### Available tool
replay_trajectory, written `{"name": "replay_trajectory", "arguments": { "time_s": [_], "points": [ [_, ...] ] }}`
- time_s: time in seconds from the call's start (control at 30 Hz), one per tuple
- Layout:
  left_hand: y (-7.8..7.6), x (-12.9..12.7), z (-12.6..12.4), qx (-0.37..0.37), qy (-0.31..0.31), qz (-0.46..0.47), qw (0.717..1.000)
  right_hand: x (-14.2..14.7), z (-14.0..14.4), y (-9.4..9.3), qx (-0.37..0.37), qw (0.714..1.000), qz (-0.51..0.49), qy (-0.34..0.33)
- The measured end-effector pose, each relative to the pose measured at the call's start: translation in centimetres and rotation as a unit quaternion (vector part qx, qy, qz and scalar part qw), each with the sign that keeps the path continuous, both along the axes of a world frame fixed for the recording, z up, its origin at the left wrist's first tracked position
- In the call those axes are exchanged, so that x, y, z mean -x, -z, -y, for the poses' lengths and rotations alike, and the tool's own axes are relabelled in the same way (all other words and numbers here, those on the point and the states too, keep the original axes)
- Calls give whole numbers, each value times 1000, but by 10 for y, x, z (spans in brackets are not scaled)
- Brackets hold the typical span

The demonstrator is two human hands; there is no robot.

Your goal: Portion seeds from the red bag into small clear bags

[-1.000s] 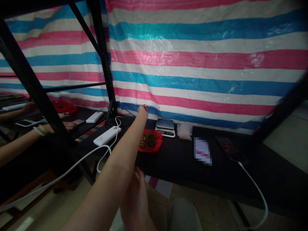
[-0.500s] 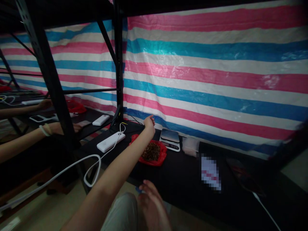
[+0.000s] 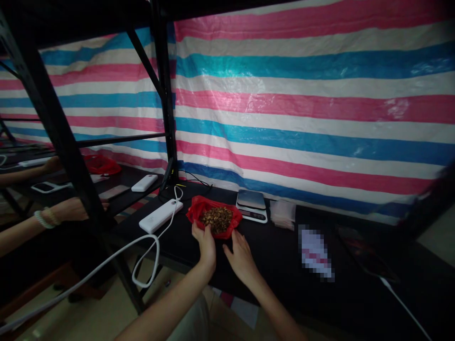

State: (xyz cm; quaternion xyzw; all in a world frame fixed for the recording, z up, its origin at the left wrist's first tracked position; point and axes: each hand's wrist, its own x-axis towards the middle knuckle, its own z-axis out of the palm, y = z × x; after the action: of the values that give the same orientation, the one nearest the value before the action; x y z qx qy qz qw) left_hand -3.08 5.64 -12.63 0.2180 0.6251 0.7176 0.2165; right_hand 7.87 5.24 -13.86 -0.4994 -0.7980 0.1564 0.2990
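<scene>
Left hand (image 3: 205, 242) pinches the red bag (image 3: 199, 210) of brown bits; right hand (image 3: 241, 253) spread beside it; no readable writing.

Black table (image 3: 277, 255) — red bag (image 3: 215, 219), scale (image 3: 251, 205), power bank (image 3: 160, 215) lying on it.

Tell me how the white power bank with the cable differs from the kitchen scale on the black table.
The white power bank is a long slim bar lying at a slant; the kitchen scale is broader and squarer. The power bank has a white cable plugged in; the scale shows none. The power bank lies left of the red bag, the scale right of it. Both rest flat on the black table, untouched.
</scene>
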Motion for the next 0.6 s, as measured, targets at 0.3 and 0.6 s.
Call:
{"name": "replay_trajectory", "arguments": {
  "time_s": [0.3,0.6],
  "points": [
    [-12,9,-70,55,-86,-75,992,22,-68,-28,-53,995,76,29],
    [-23,18,-64,115,-151,-60,980,-16,-79,-57,-173,970,56,161]
  ]
}}
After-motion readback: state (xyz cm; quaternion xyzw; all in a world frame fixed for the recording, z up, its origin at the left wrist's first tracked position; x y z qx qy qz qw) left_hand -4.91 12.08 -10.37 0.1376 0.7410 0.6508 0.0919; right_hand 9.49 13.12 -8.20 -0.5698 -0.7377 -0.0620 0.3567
